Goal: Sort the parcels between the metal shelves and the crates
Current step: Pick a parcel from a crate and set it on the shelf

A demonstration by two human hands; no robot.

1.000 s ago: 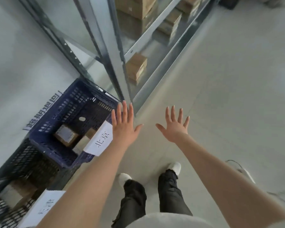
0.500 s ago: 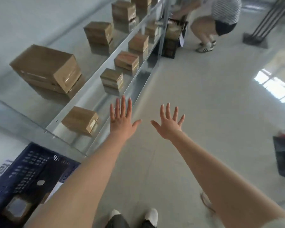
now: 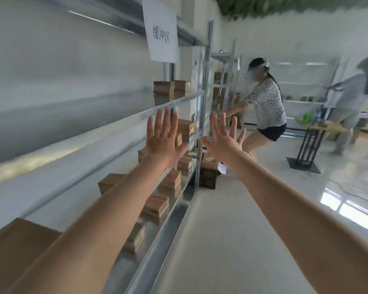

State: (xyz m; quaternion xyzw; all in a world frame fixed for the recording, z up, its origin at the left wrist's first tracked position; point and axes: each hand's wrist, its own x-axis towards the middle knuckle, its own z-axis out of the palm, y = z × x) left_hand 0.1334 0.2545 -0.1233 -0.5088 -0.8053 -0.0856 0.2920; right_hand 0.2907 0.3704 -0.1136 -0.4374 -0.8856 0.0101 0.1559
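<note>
1. Now the view has swung up from the floor. The blue crate seen a second ago is out of sight, and the metal shelves (image 3: 106, 132) run along the left of both hands, with a paper sign (image 3: 162, 30) hanging above.
2. Left of and below the left hand (image 3: 160, 141), brown cardboard parcels (image 3: 157, 205) sit on the shelf levels, none of them touched. One large parcel (image 3: 15, 247) lies nearest, beside the left forearm.
3. With nothing carried and the gaze off the crate, I judge the person is turning to the shelves for the next parcel.
4. The left hand is raised with its back to the camera, fingers straight and spread, holding nothing.
5. The right hand (image 3: 223, 141), just beside it, is raised the same way, splayed and empty, as both were half a second ago.
6. Beyond the right hand, a dark crate (image 3: 207, 177) stands at the foot of the shelf post, and a person in a striped top (image 3: 263, 102) bends toward farther shelves.
</note>
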